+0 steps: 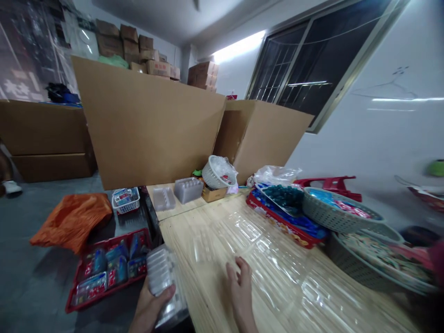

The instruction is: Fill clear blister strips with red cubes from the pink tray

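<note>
Left hand (151,307) around clear plastic trays (163,277)

A pale wooden table (183,259) is stretching ahead of the grip. To the right of the grip, a white wall (364,148) is rising around a dark barred window (294,69). To the left, a grey floor (31,217) is spreading out. Far ahead, cardboard cartons (138,48) are standing stacked beneath a white ceiling (138,14), and a bright light (239,46) is glowing.

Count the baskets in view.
4: a white basket at the far end of the wooden table, two grey baskets along its right side, a small basket left of it. Others may be hidden.
</note>
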`<state>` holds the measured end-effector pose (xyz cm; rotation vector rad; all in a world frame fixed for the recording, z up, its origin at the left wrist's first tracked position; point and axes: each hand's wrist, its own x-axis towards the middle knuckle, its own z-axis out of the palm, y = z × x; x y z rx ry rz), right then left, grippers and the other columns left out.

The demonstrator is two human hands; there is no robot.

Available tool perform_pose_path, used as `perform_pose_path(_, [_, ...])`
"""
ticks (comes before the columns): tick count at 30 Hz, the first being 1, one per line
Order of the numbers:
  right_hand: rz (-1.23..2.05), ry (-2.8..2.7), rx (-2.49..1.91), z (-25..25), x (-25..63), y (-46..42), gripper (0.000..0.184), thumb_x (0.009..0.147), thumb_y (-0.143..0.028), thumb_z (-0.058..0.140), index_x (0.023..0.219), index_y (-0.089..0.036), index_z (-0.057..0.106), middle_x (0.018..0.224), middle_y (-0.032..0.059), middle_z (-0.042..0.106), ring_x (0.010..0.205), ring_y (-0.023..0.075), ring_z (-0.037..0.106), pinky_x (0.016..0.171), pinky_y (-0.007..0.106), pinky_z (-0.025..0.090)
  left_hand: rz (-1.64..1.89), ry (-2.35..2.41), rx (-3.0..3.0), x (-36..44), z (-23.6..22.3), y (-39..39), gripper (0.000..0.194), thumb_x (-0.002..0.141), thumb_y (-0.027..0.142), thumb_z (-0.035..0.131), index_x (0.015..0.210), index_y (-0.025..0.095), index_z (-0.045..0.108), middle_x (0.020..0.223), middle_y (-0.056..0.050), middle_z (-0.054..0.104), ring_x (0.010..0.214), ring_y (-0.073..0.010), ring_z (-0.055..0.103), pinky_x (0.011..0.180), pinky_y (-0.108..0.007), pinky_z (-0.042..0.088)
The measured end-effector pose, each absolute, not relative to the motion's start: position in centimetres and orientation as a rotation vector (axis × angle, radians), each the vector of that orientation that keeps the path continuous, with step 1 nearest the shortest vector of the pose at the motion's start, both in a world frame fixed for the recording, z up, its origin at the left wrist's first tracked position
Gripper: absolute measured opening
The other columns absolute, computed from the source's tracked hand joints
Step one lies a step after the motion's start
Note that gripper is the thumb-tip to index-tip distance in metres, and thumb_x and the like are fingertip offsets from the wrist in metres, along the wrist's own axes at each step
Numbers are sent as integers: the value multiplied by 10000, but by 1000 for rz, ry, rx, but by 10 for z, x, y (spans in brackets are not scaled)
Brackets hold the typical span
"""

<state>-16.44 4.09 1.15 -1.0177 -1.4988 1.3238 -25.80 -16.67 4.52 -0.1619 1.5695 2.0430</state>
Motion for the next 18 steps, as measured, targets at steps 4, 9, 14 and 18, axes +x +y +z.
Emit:
perform_pose_path(4, [1854,-1913,-545,33,-158,-15,313,720,-487,637,750,-176,632,963,83,598,843,217,569,767,321,440,2057,1531,-79,-257,44,-167,896,478,419,834,1239,145,449,898,-93,709,806,-257,662,700,-323,517])
perform_pose_path(9, [2068,-2033,-222,43,-164,-58,335,736,-498,648,678,-168,664,851,63,566,823,206,547,756,308,403,2105,1553,7,-258,35,-169,834,508,400,821,1216,143,464,828,-63,692,717,-209,633,644,-286,496])
perform_pose_path(14, [2166,-2010,-208,46,-169,-56,377,713,-537,655,648,-166,665,795,39,528,743,173,499,696,291,364,2053,1624,-16,-258,36,-171,761,456,448,828,1084,135,536,815,-75,689,720,-222,629,642,-293,495])
perform_pose_path(18, [2221,-1959,-215,49,-172,-56,402,687,-548,671,611,-155,634,749,19,505,681,146,466,652,272,344,2053,1663,-74,-260,37,-172,847,412,496,825,1117,133,529,757,-64,693,683,-234,636,613,-295,492])
